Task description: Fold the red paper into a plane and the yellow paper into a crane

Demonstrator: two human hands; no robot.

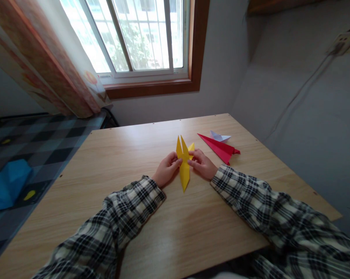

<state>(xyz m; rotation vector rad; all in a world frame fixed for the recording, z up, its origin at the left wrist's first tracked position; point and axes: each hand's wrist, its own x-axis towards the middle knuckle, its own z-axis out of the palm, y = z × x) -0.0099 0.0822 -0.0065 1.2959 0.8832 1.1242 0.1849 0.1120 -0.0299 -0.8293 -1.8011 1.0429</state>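
Observation:
A folded yellow origami paper (184, 175) is held over the middle of the table, two narrow points at its far end and one broad point towards me. My left hand (167, 168) pinches its left edge between thumb and fingers. On the other side, my right hand (202, 162) grips the right edge, thumb in front. Behind the right fingers shows another yellow paper piece (191, 147); whether it belongs to the same fold I cannot tell. To the right of my right hand lies a red paper plane (218, 147), with a white paper boat (220, 136) just beyond it.
The wooden table (140, 147) reaches towards a window (146, 38) and a grey wall. At the left, blue paper (11, 184) rests on a checked cloth (59, 131) below a curtain (55, 58). A cable (297, 93) hangs from a wall socket (343, 40) at right.

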